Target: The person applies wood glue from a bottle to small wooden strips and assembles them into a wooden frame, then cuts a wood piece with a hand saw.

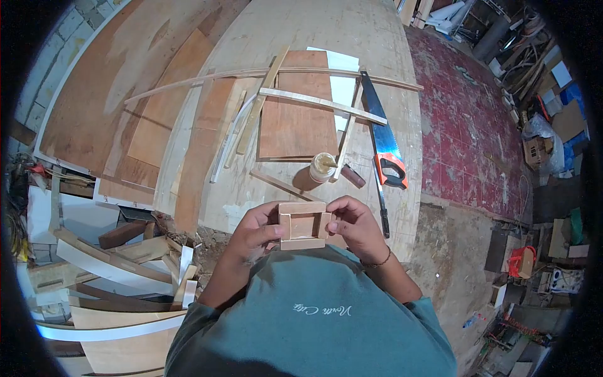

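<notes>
A small rectangular wooden box frame [303,208] is held up between both hands, close to the shirt front and the table's near edge. My left hand [262,231] grips its left side, with the thumb on the front face. On the right side my right hand [353,225] pinches the frame between thumb and fingers. Just beyond it stands an open jar [323,168] with a stick or brush in it. Beside the jar lies a small dark brown cylinder [353,176].
A handsaw [380,135] with an orange and black handle lies right of the jar. Wooden strips [320,103] cross over a brown board [295,135] and a white sheet [343,81]. Offcuts [119,264] are piled at the lower left. The table [402,210] borders a red floor [452,125].
</notes>
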`<state>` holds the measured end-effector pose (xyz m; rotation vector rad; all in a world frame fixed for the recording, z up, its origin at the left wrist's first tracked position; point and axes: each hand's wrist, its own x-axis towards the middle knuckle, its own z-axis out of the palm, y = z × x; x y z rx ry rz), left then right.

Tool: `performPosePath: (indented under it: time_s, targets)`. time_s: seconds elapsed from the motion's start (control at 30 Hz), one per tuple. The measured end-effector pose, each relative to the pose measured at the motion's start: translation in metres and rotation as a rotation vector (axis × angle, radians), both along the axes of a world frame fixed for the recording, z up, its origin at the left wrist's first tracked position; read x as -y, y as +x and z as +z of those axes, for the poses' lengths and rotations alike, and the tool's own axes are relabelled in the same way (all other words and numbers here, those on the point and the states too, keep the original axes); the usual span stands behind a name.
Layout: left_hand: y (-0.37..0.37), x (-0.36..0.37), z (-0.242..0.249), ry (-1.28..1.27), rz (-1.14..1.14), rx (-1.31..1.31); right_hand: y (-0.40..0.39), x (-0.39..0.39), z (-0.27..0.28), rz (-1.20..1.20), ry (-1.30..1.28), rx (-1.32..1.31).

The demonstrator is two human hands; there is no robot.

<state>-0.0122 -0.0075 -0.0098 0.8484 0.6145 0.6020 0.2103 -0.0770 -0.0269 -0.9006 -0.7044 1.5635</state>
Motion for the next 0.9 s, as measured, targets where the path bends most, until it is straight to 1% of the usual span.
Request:
performPosePath:
  time_s: [0.1,0.3,0.47,0.57,0.63,0.7,0.77,0.83,0.9]
  targets:
    - [-0.001,0.001,0.000,-0.017,-0.008,0.013,0.000,0.000,0.000,0.032,0.032,0.025]
    - [-0.004,-0.001,-0.009,-0.013,-0.029,0.026,-0.003,0.000,0.005,0.007,-0.022,0.001]
    - [-0.004,-0.004,-0.014,-0.039,-0.033,0.018,-0.004,-0.003,0.000,0.004,-0.088,0.113]
    - [-0.005,-0.009,-0.024,-0.060,-0.046,-0.005,-0.007,-0.004,-0.003,-0.013,-0.084,0.146]
    - [-0.004,-0.010,-0.032,-0.077,-0.052,-0.024,-0.006,-0.006,-0.008,-0.028,-0.092,0.123]
    - [-0.002,-0.011,-0.040,-0.162,0.000,0.069,-0.004,-0.008,-0.014,-0.041,-0.100,0.101]
    - [-0.002,-0.012,-0.053,-0.155,0.030,0.086,-0.001,-0.011,-0.020,-0.078,-0.129,-0.044]
    - [-0.002,-0.014,-0.061,-0.149,0.059,0.102,-0.001,-0.012,-0.023,-0.061,-0.143,-0.010]
    - [-0.003,-0.014,-0.064,-0.193,0.079,0.174,-0.004,-0.012,-0.026,-0.044,-0.160,0.022]
